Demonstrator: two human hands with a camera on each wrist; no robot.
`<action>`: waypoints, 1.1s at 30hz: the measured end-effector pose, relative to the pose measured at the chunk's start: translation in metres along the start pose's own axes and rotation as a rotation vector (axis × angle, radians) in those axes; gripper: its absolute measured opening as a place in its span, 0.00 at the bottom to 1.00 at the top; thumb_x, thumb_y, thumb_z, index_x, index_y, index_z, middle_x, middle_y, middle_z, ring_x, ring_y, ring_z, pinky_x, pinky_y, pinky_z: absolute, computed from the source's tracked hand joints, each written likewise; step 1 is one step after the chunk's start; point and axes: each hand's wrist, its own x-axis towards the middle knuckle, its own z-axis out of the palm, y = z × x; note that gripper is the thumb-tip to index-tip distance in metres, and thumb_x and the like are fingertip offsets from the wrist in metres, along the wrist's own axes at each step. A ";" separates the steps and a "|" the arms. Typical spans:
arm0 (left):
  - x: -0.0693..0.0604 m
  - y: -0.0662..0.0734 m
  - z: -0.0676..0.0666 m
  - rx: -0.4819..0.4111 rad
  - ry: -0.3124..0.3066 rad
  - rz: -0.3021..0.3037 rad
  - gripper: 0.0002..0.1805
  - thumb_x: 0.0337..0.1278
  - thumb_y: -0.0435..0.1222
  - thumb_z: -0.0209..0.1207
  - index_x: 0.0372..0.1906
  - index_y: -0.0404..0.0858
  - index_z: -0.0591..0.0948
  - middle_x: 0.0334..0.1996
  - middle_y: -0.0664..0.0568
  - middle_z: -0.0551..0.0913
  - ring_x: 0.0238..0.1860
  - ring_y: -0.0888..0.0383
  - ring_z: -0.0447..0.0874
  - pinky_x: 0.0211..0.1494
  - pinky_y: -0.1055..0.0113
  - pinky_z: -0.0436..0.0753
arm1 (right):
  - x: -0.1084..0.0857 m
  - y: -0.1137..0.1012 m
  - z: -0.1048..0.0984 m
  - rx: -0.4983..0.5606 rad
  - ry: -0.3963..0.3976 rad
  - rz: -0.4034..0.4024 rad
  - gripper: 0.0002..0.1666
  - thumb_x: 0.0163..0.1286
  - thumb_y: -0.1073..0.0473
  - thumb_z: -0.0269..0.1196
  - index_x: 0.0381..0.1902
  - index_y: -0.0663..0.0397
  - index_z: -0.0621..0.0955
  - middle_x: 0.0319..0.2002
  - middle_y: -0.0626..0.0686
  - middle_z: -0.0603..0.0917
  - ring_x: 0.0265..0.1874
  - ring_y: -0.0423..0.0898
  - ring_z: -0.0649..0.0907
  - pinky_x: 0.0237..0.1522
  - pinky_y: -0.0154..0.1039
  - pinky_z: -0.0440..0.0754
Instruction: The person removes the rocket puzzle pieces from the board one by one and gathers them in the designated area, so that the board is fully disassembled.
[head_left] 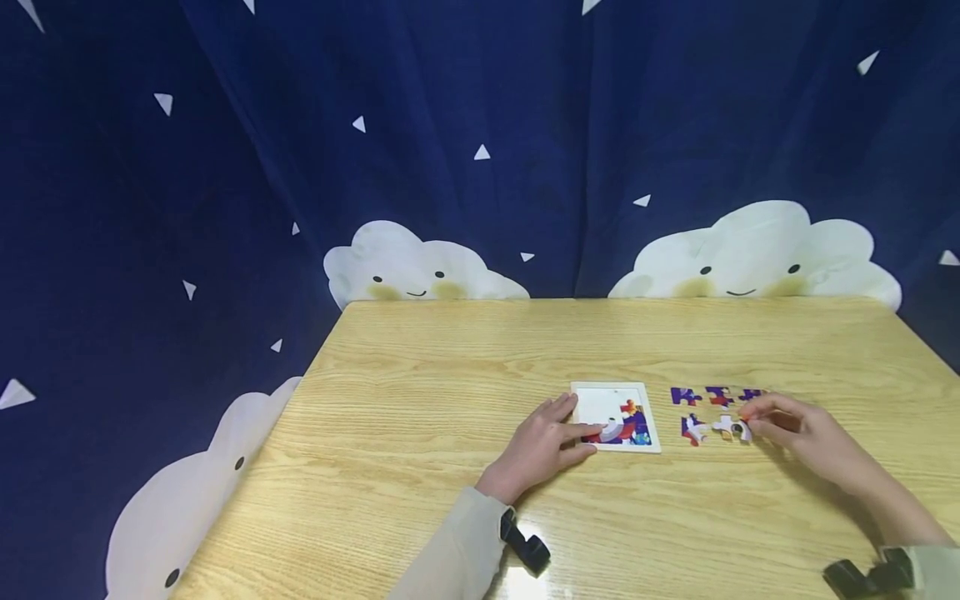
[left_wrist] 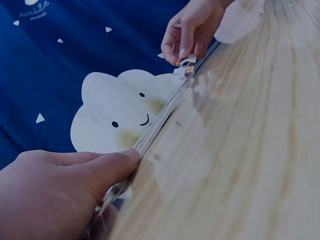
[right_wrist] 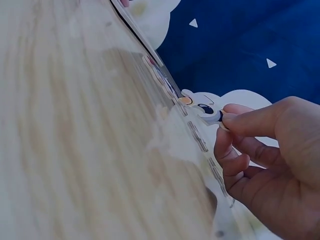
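A shallow white puzzle tray (head_left: 654,442) lies on the table, partly filled with colourful pieces at its lower right. My left hand (head_left: 538,443) rests across the tray's left edge, its fingers extended, one reaching over the fitted pieces. In the right wrist view, my right hand (right_wrist: 272,160) pinches a white puzzle piece (right_wrist: 206,109) with a black eye between thumb and fingertips, tilted up off the table. Around that hand in the head view lie loose pieces, among them a purple one (head_left: 686,396), a purple-and-red one (head_left: 719,396) and a red-and-white one (head_left: 693,429).
The wooden table (head_left: 420,400) carries the tray and loose pieces on its right half. Behind it hangs a dark blue curtain (head_left: 465,100) with white triangles and smiling clouds. Each wrist wears a black strap (head_left: 525,543) with a camera.
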 end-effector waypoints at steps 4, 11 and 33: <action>0.000 -0.001 0.000 -0.002 0.003 0.005 0.18 0.66 0.52 0.57 0.58 0.57 0.82 0.68 0.40 0.72 0.71 0.47 0.69 0.75 0.54 0.70 | 0.000 0.002 -0.002 -0.010 -0.003 0.012 0.09 0.70 0.64 0.61 0.46 0.57 0.82 0.39 0.28 0.81 0.40 0.18 0.77 0.37 0.15 0.75; 0.001 -0.001 0.002 0.011 0.012 0.006 0.18 0.66 0.52 0.57 0.58 0.58 0.82 0.68 0.40 0.72 0.71 0.47 0.70 0.75 0.55 0.70 | 0.000 0.002 -0.002 -0.014 -0.003 0.046 0.09 0.71 0.63 0.60 0.47 0.58 0.81 0.37 0.29 0.80 0.35 0.21 0.77 0.28 0.25 0.75; -0.001 -0.001 0.000 0.028 0.030 0.027 0.18 0.65 0.52 0.58 0.57 0.57 0.82 0.67 0.38 0.73 0.70 0.46 0.71 0.73 0.54 0.73 | 0.004 0.008 0.008 -0.150 0.081 -0.034 0.08 0.65 0.68 0.64 0.41 0.54 0.83 0.32 0.32 0.80 0.28 0.28 0.72 0.27 0.25 0.71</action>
